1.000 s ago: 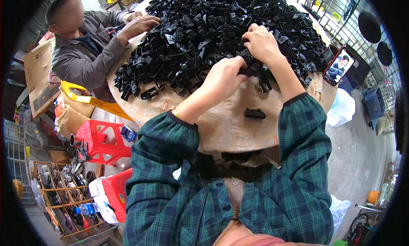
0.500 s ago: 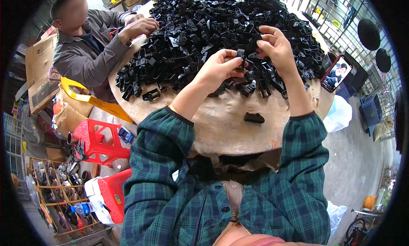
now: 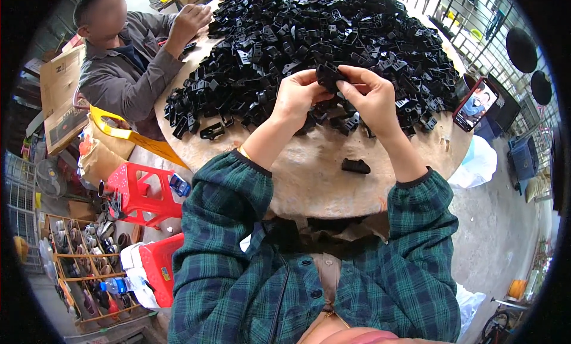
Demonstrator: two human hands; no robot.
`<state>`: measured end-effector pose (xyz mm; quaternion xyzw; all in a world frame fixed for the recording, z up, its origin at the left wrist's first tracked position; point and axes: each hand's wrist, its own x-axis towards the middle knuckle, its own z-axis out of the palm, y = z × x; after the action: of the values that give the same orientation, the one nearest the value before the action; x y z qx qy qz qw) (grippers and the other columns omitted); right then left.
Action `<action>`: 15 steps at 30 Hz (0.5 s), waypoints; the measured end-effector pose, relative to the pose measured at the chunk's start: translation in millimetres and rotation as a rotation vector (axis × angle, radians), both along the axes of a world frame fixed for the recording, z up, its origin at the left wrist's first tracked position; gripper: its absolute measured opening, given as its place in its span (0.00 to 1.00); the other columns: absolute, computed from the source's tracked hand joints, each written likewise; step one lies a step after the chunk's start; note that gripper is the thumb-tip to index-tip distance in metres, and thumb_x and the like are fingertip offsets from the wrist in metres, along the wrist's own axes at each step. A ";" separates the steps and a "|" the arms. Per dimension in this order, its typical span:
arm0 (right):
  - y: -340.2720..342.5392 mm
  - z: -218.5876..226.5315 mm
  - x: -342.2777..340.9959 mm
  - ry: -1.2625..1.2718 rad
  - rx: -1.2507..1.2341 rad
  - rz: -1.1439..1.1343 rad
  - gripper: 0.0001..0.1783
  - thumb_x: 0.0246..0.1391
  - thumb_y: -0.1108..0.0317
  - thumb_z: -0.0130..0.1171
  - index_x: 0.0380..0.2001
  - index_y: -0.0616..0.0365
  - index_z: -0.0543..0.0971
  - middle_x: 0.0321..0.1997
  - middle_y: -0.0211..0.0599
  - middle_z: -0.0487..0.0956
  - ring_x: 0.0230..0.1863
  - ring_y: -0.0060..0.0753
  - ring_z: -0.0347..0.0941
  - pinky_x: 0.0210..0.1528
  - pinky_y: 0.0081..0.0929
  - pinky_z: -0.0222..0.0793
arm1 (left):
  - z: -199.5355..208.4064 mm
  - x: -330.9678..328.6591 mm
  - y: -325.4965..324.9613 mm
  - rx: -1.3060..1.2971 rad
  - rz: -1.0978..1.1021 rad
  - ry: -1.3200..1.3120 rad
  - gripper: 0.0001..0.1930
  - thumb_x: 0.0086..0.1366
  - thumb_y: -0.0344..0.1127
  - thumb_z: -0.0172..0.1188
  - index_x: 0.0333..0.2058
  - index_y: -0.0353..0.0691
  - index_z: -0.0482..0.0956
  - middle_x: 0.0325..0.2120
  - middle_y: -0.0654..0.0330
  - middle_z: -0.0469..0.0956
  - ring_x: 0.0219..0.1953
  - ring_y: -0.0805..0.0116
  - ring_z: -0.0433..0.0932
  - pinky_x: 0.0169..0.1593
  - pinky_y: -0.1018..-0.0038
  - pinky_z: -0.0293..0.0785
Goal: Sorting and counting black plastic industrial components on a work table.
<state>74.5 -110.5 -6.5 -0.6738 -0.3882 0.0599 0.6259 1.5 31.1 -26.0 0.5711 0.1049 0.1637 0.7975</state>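
Over the near side of a big heap of black plastic parts, both my hands meet at one small black plastic part. My left hand is closed round it from the left, thumb and fingers pinching it. From the right, my right hand grips the same part between thumb and forefinger. Fingers cover some of the part, so its full shape is hidden. A single loose black part lies on the pale round tabletop, nearer to me than the heap.
At the table's far left a co-worker in grey has hands by the heap. A phone leans at the table's right edge. Red stools, a yellow plastic piece and a shoe rack stand at the left.
My right hand has moved left and down from above the heap to the black part in my left hand and closed on it. The co-worker's hands have risen slightly.
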 end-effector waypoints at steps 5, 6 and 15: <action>-3.1 4.3 -6.3 -0.209 -0.019 -0.108 0.15 0.44 0.77 0.60 0.40 0.61 0.78 0.36 0.35 0.79 0.36 0.22 0.74 0.40 0.19 0.69 | 3.4 -2.6 -8.6 0.073 0.005 -0.119 0.13 0.57 0.22 0.52 0.43 0.33 0.72 0.36 0.59 0.76 0.36 0.71 0.76 0.44 0.73 0.75; -4.2 4.6 -6.2 -0.389 -0.053 -0.158 0.16 0.43 0.78 0.60 0.39 0.61 0.78 0.36 0.36 0.79 0.37 0.25 0.75 0.41 0.21 0.70 | 4.7 -4.2 -11.9 0.007 -0.014 -0.195 0.13 0.58 0.23 0.52 0.43 0.34 0.72 0.35 0.59 0.76 0.35 0.73 0.76 0.43 0.74 0.75; 2.5 1.4 0.2 -0.277 0.105 0.072 0.17 0.45 0.78 0.58 0.42 0.60 0.76 0.45 0.41 0.76 0.46 0.29 0.72 0.46 0.24 0.70 | 17.3 -13.1 -16.5 -0.083 0.029 -0.216 0.16 0.61 0.31 0.54 0.46 0.29 0.69 0.34 0.56 0.76 0.33 0.73 0.76 0.38 0.80 0.75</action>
<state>74.7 -108.1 -5.2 -0.6274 -0.4976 -0.0317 0.5981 -11.6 14.6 -8.7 0.5150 0.0331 0.2314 0.8247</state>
